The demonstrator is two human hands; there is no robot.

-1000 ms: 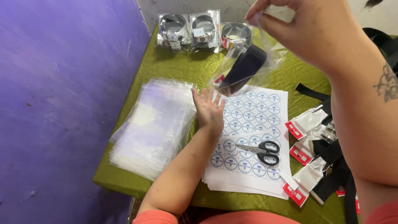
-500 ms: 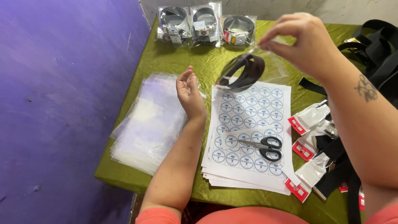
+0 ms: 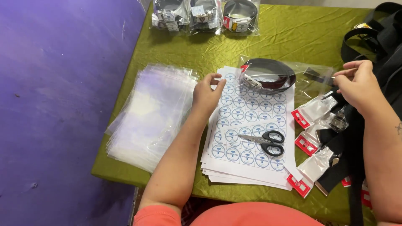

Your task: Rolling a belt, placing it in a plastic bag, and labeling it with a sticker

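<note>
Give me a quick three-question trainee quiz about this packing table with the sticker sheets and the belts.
1. True or false: the black-handled scissors lie on the stack of white sheets of round blue stickers.
2. What does the left hand touch? A) the sticker sheets' edge B) the scissors C) the three bagged belts at the far edge
3. Fill in: the coiled dark belt in the clear plastic bag lies near the right hand, on the ____ tablecloth.

Key: 1 true; 2 A; 3 olive-green.
</note>
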